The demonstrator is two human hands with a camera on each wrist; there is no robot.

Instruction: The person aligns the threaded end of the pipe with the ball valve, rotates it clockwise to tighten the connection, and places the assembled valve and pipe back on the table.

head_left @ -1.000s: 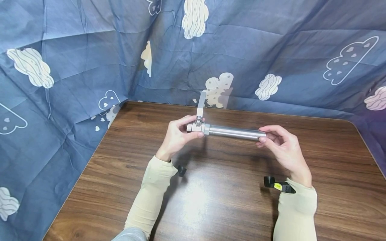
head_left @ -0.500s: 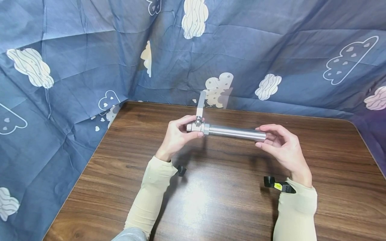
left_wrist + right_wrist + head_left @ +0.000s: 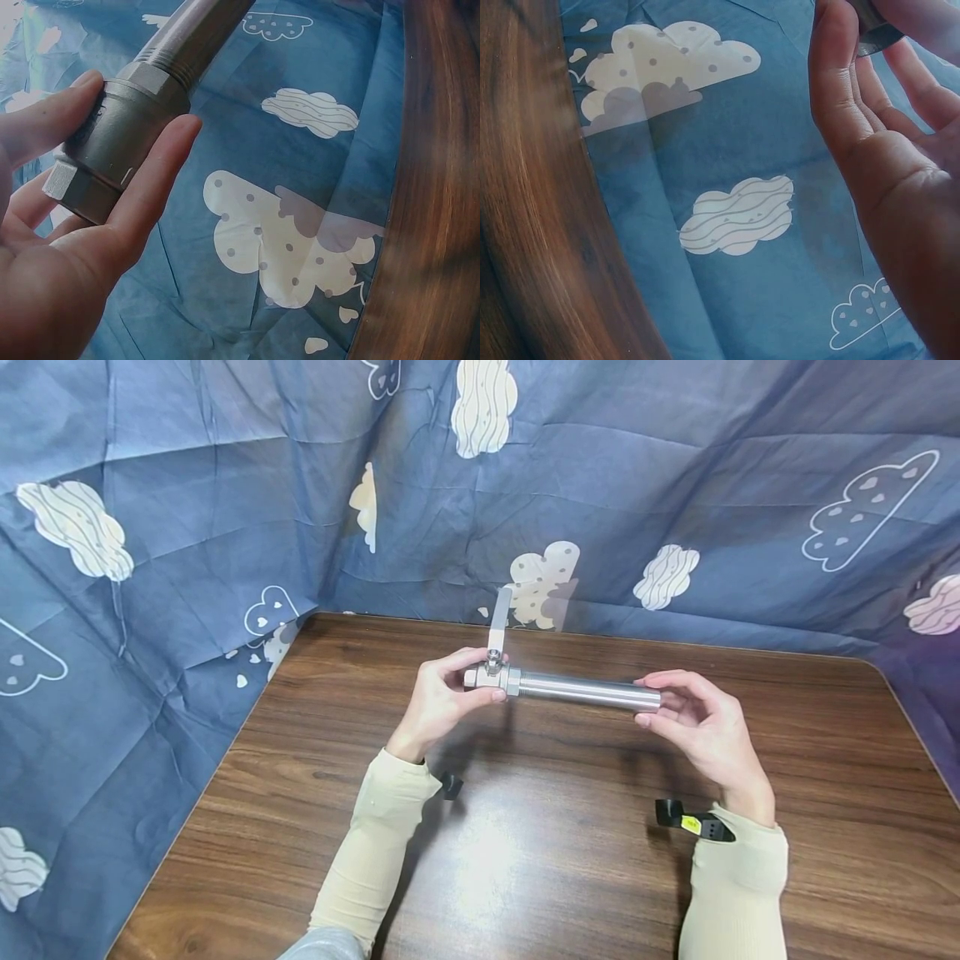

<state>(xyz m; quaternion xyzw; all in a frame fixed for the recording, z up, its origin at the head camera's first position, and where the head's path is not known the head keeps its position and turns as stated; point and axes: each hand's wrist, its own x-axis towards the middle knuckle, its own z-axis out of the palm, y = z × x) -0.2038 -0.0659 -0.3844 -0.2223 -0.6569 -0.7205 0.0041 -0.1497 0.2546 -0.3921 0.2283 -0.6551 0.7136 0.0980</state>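
Note:
My left hand (image 3: 441,697) grips the body of a metal ball valve (image 3: 491,677), thumb on the near side and fingers behind. The valve's flat lever handle (image 3: 500,618) sticks up and away from me. A shiny steel pipe (image 3: 588,690) runs rightward from the valve's hex end, with some thread showing at the joint in the left wrist view. At the pipe's free end, my right hand (image 3: 705,714) holds it between thumb and fingers. Valve and pipe are held above the table, nearly level. In the right wrist view only the pipe's end (image 3: 877,34) shows among the fingers.
The brown wood-grain table (image 3: 570,877) lies beneath both hands. Blue cloth (image 3: 420,510) with printed clouds hangs behind its far edge and along the left side. A black wrist device (image 3: 697,822) sits at my right cuff.
My right thumb and fingers have shifted slightly around the pipe's end since a second ago. The left hand and the valve have stayed in place.

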